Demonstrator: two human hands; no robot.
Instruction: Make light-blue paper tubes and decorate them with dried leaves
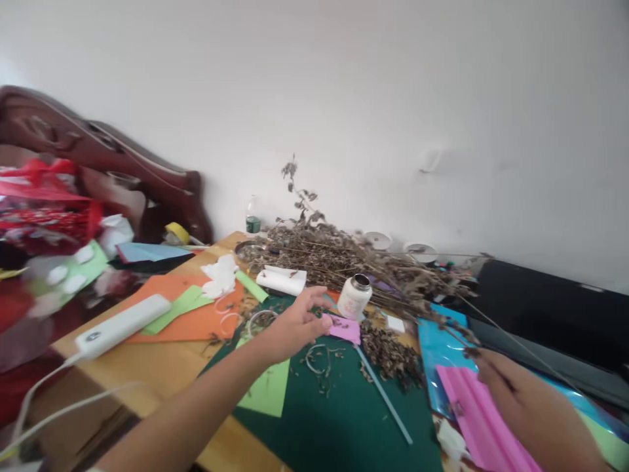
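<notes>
Pink slip (346,333) lies crosswise below centre-frame, left end at the spread left hand (299,324); right hand (528,400) farther, grip unclear.

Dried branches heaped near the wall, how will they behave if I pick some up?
The dried branches look brittle and will likely shed, judging by loose leaf bits on the green mat. They're probably light for their bulk, being thin stems and shriveled leaves. Crossing stems may snag and drag others along.
</notes>
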